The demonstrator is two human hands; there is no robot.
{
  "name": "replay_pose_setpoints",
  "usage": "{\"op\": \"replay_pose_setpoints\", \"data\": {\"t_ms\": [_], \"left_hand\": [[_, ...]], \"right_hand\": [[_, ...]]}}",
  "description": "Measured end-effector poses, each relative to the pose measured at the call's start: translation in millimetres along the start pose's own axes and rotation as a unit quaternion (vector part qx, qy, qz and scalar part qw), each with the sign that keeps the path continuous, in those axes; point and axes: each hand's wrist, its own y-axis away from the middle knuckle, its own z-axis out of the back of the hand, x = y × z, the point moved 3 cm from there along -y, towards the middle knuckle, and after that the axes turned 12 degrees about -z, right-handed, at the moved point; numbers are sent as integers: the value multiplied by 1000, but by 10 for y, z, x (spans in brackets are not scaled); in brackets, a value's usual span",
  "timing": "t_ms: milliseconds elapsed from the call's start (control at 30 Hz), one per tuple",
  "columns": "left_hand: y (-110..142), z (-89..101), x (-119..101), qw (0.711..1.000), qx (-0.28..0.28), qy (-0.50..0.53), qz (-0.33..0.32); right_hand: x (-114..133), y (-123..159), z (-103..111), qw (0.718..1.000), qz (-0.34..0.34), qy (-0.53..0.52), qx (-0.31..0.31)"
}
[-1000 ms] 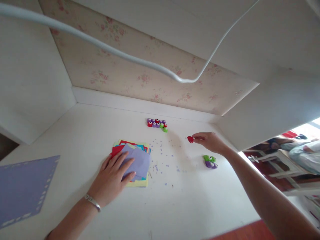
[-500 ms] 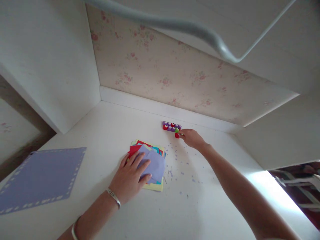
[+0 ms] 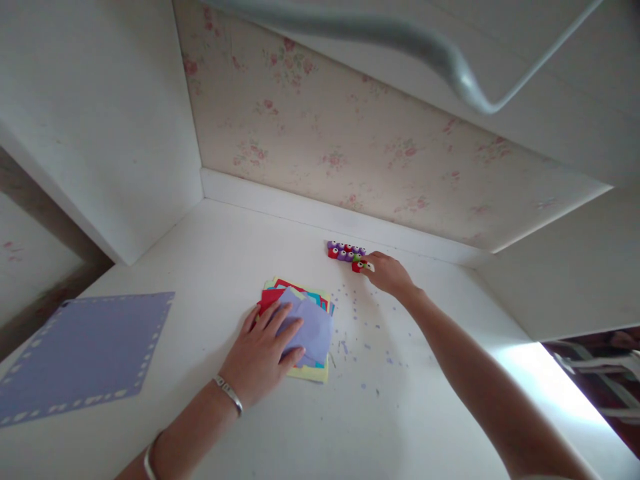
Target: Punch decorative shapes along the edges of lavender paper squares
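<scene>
Two hands: both were at work over a white tabletop (image 3: pixel 310 433), the left on paper, the right among small coloured figures near the back edge.
Left hand: the left hand (image 3: pixel 256 360) lay palm down on a paper stack (image 3: pixel 313 327), its fingers spread and its thumb held apart from them.
Paper stack: a purple sheet lay uppermost, with red, blue and pale yellow sheets showing unevenly around its edges.
Right hand: the right hand (image 3: pixel 389 273) reached across from the right with its fingers bent, the fingertips at a red figure (image 3: pixel 357 267); whether they pinched it or only touched it could not be told.
Red figure: it sat at the front right of the figure cluster (image 3: pixel 345 252), just before a green one, a white eye with a dark pupil showing on top.
Figure cluster: purple, red and green figures with similar eyes stood close together in rows near the back board (image 3: pixel 300 205); the hand hid part of its right end.
Paper scraps: tiny purple scraps (image 3: pixel 367 347) were scattered on the tabletop to the right of the stack.
Large sheet: a purple sheet with pale dashes along its edges (image 3: pixel 95 350) lay flat at the far left, well apart from the stack.
Left wrist: a silver bracelet (image 3: pixel 229 393) circled it.
Wall: floral wallpaper (image 3: pixel 320 133) covered it above the board.
</scene>
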Motion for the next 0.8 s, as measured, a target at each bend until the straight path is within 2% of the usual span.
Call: {"op": "replay_pose_setpoints", "data": {"t_ms": [100, 233, 400, 800], "left_hand": [[3, -3, 2, 1000, -6, 1, -2], [2, -4, 5, 1000, -5, 3, -1], [-2, -19, 13, 1000, 7, 0, -1], [-11, -16, 28, 1000, 15, -7, -2]], "right_hand": [[-167, 72, -62, 998, -57, -34, -6], [-293, 103, -197, 995, -79, -46, 25], [-318, 79, -288, 993, -95, -58, 34], [-360, 15, -352, 991, -123, -50, 35]]}}
